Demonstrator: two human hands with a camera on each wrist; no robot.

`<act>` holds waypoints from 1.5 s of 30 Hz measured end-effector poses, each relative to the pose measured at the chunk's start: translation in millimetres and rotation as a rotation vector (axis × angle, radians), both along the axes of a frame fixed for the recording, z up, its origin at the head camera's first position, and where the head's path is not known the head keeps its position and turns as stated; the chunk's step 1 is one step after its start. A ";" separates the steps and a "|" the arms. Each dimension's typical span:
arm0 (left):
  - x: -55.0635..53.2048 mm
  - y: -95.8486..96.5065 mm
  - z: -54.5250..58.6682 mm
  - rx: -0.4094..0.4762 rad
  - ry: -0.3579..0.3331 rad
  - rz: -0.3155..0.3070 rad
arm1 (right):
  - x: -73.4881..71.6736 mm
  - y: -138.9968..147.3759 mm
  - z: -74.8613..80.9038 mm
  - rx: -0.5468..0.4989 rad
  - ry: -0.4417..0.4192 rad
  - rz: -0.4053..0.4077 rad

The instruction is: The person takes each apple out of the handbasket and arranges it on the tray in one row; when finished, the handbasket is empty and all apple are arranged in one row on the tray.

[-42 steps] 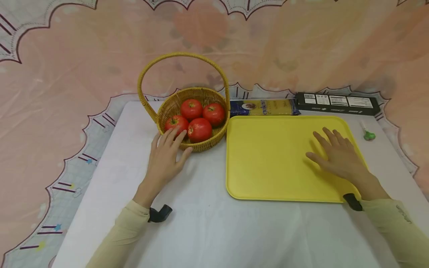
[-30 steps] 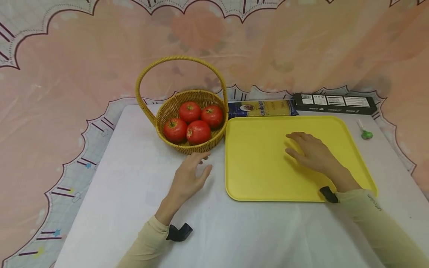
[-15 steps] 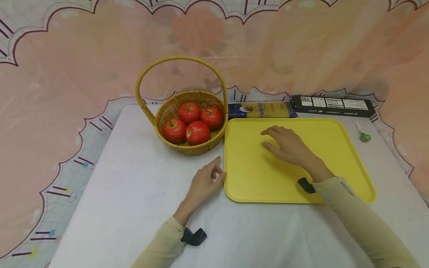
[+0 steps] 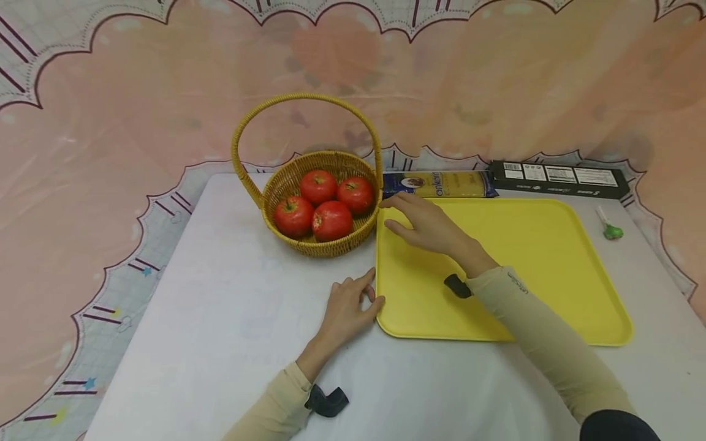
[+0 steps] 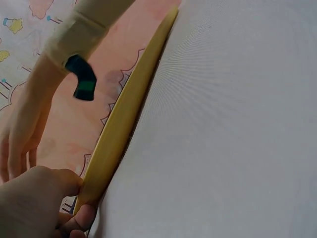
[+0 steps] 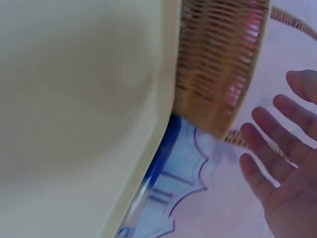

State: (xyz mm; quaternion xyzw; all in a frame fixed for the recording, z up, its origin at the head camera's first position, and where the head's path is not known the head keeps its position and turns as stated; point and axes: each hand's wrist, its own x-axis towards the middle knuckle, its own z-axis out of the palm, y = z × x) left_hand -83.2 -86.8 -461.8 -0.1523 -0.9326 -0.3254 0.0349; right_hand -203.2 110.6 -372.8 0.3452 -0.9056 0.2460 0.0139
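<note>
A yellow rectangular tray (image 4: 524, 275) lies flat on the white table. My left hand (image 4: 347, 309) is at its left edge; in the left wrist view the thumb of the left hand (image 5: 34, 198) is on top of the tray rim (image 5: 119, 124) and fingers are below, pinching it. My right hand (image 4: 421, 223) hovers above the tray's far left corner, fingers loosely extended and holding nothing. Just beside those fingertips stands a wicker basket (image 4: 320, 250) with a tall handle, holding several red apples (image 4: 333, 221). The right wrist view shows the right hand's spread fingers near the basket (image 6: 218, 64).
Behind the tray lie a blue-and-yellow packet (image 4: 458, 185) and a long black box (image 4: 559, 179). A small green item with a white stick (image 4: 613, 232) is to the right of the tray. A patterned pink cloth (image 4: 485, 92) hangs behind the white table (image 4: 220, 294).
My left hand has moved from the basket's front down to the tray's left edge and taken hold of it. The right hand has travelled left across the tray toward the basket.
</note>
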 end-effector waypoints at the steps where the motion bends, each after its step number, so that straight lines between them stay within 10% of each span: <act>1: 0.1 -0.2 0.1 0.002 0.000 -0.001 | -2.0 -6.0 1.5 -0.008 0.000 0.011; 19: -1.2 0.1 -6.2 0.022 0.000 -0.015 | -33.2 -88.9 16.6 0.125 -0.089 0.155; 31: -0.4 -3.6 -5.4 0.013 0.031 -0.024 | -47.5 -101.7 1.7 0.206 -0.333 0.159; 45: -2.4 -2.3 -6.6 0.010 0.045 -0.025 | -48.2 -98.3 -6.7 0.108 -0.235 0.176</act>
